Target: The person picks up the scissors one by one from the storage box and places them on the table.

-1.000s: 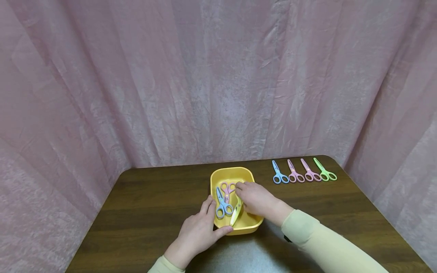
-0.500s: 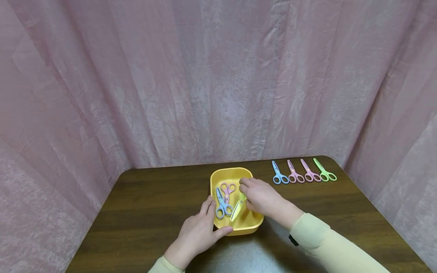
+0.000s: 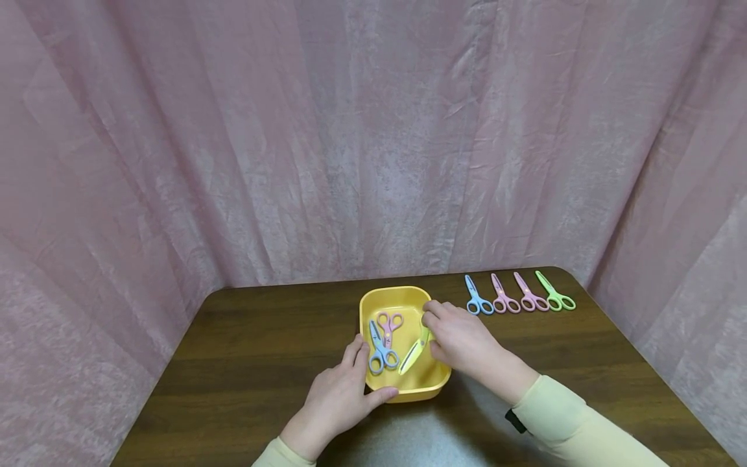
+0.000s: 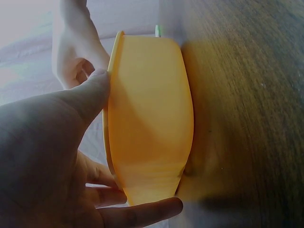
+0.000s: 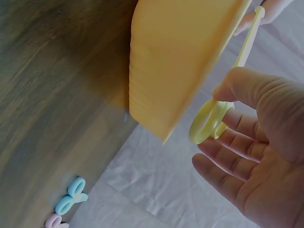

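Note:
Light yellow-green scissors (image 3: pixel 413 355) are in my right hand (image 3: pixel 467 340), raised over the right side of a yellow plastic bin (image 3: pixel 403 393). My right thumb and fingers pinch them by the finger loops (image 5: pixel 209 118), and the blades point down and left. My left hand (image 3: pixel 338 392) rests against the bin's near left corner. Its thumb touches the rim (image 4: pixel 110 73) and its straight fingers lie along the side. Blue scissors (image 3: pixel 382 353) lie in the bin, partly over pink scissors (image 3: pixel 388 327).
On the right of the dark wooden table (image 3: pixel 274 350), blue scissors (image 3: pixel 478 297), pink scissors (image 3: pixel 504 295), more pink scissors (image 3: pixel 529 293) and green scissors (image 3: pixel 554 292) lie in a row, blades away. A pink curtain (image 3: pixel 373 143) hangs behind the table.
My right hand has drawn the yellow-green scissors up and to the right within the bin's outline. The left hand, the bin and the other scissors have stayed in place.

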The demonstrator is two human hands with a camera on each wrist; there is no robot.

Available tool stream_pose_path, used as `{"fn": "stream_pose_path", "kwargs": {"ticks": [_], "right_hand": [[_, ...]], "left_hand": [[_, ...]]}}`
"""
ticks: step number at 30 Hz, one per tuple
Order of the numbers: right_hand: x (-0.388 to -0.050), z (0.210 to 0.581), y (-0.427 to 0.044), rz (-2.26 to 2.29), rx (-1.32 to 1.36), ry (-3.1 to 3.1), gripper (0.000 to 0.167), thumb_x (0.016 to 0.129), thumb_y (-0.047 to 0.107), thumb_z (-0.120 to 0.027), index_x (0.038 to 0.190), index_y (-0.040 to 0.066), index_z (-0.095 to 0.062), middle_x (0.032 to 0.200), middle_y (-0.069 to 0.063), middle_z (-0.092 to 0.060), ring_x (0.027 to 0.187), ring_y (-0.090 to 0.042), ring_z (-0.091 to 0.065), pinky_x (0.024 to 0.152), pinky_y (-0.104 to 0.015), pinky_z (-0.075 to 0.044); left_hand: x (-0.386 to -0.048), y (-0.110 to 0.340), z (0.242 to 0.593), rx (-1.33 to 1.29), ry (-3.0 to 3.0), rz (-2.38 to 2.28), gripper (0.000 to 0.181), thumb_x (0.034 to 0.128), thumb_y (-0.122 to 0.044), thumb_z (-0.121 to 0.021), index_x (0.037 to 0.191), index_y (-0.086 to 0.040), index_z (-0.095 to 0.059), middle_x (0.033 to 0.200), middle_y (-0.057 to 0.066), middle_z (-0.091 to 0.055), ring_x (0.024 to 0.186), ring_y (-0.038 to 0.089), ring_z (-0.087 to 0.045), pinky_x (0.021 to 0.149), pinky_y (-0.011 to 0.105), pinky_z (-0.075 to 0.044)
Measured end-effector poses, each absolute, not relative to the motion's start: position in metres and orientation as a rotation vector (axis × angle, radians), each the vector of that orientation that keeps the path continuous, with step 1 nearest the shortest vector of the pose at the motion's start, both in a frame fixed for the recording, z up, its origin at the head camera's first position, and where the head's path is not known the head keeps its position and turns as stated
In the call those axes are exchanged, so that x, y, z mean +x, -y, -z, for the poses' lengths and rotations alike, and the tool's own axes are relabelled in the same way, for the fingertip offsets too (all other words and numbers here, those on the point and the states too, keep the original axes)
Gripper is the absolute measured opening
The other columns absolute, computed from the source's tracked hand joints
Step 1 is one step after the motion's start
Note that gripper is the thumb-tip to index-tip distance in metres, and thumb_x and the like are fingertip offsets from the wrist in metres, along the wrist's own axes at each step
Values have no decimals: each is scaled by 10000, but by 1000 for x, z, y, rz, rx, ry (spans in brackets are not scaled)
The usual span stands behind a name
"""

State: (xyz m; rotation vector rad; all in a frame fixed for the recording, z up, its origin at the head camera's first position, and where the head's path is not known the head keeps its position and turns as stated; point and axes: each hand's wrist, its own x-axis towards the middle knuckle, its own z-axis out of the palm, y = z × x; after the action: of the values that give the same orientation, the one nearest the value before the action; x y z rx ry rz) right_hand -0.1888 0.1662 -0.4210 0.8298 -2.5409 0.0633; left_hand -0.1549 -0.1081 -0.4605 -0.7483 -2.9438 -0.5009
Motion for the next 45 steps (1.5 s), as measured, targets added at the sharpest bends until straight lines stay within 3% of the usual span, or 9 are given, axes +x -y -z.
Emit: {"fn": "stream_pose_path", "kwargs": {"ticks": [8,29,45], "right_hand": [[-183,420,-181,-119,740,2575,302,730,70,-868,970,84,-686,1167,-89,-690,925,-306,-681,759,-437,-580],[-162,421,-223,-155,539,2555,284,670,102,-860,849,173,-652,963,18,-609,763,-177,-600,540,-386,-489],[-143,430,-250,-213,379,2684,244,693,119,-854,860,155,-680,910,46,-603,727,-175,-612,569,-431,-520]], "left_hand": [[-155,109,460,-757,2945,503,1042,954,-739,-728,1625,11,-458,1684,216,-436,529,177,-512,520,381,-485],[-155,108,462,-745,2920,523,1016,941,-692,-780,1608,12,-476,1671,221,-451,495,170,-474,503,384,-458],[-154,108,460,-737,2934,520,1042,937,-726,-759,1618,6,-466,1678,215,-444,518,191,-504,534,398,-477]]}}
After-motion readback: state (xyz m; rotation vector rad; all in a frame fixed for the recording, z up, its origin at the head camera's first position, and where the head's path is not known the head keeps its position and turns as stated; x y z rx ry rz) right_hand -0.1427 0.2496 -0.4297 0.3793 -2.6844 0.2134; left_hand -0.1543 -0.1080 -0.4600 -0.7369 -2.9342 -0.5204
